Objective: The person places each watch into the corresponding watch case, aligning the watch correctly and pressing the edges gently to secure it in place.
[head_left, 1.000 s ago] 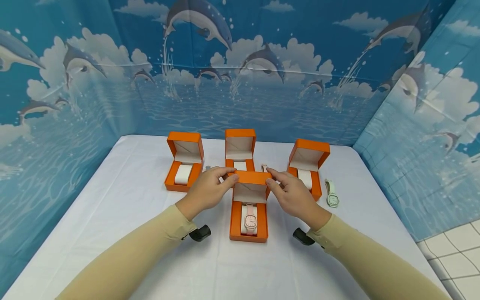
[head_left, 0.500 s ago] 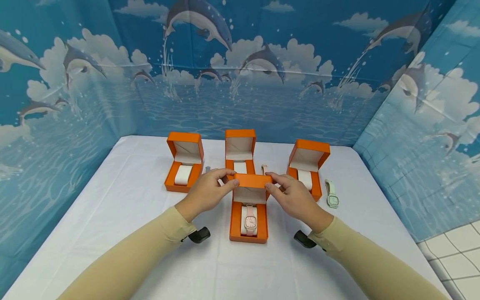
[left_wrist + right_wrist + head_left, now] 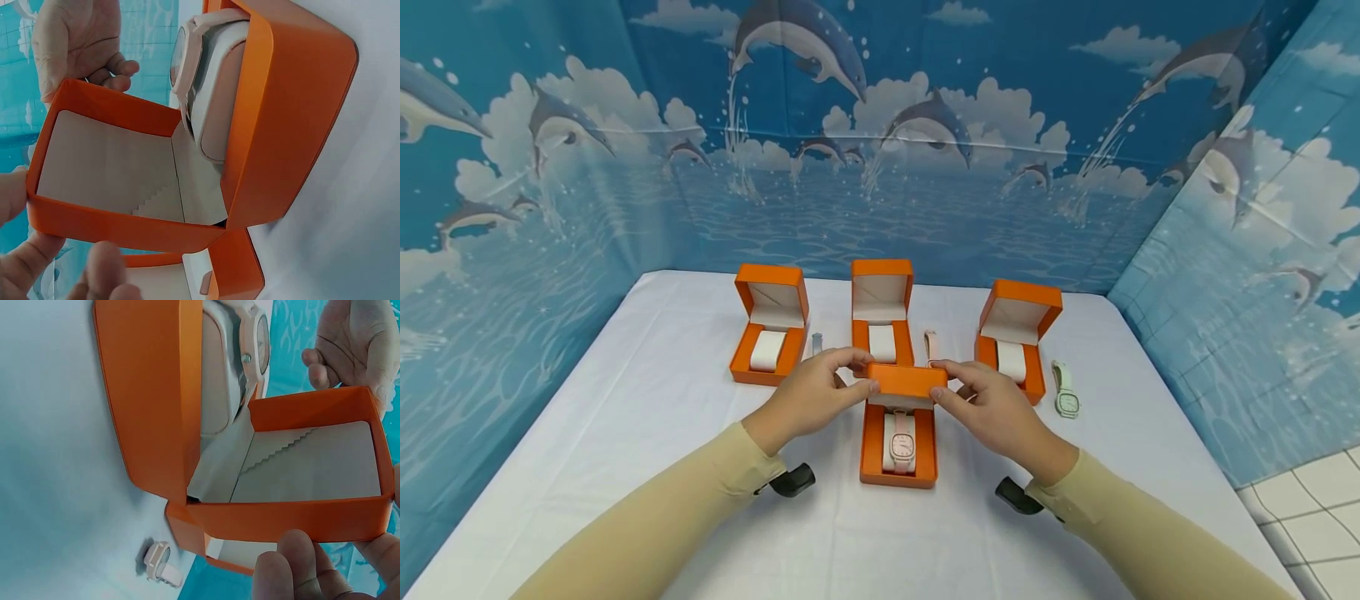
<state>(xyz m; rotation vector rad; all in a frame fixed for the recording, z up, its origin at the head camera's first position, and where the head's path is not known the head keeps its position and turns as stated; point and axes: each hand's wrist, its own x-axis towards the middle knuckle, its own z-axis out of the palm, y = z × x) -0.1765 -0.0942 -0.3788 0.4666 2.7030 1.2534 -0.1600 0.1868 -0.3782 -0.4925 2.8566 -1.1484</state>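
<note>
In the head view my left hand [image 3: 820,393] and right hand [image 3: 1000,412] pinch the two front corners of the lid [image 3: 907,381] of the nearest orange watch box [image 3: 872,454]. Each thumb lies on the near side, with the index finger at the far edge. The lid stands partly lowered over the base. Inside, a pink watch [image 3: 902,447] is strapped round a white cushion [image 3: 212,100]. In the right wrist view the lid's pale lining [image 3: 312,465] faces the watch, and the middle fingers of my right hand [image 3: 297,565] lie along the lid's side.
Behind stand three more orange boxes with raised lids: a left box [image 3: 745,367], a middle box [image 3: 882,267] and a right box [image 3: 1028,292]. A green watch [image 3: 1065,392], a pink watch strap [image 3: 930,343] and a blue strap [image 3: 817,342] lie beside them on the white tablecloth [image 3: 700,333].
Both hands have brought the lid forward and down toward the base, so less of its lining shows. The base, its watch and the boxes behind stay in place.
</note>
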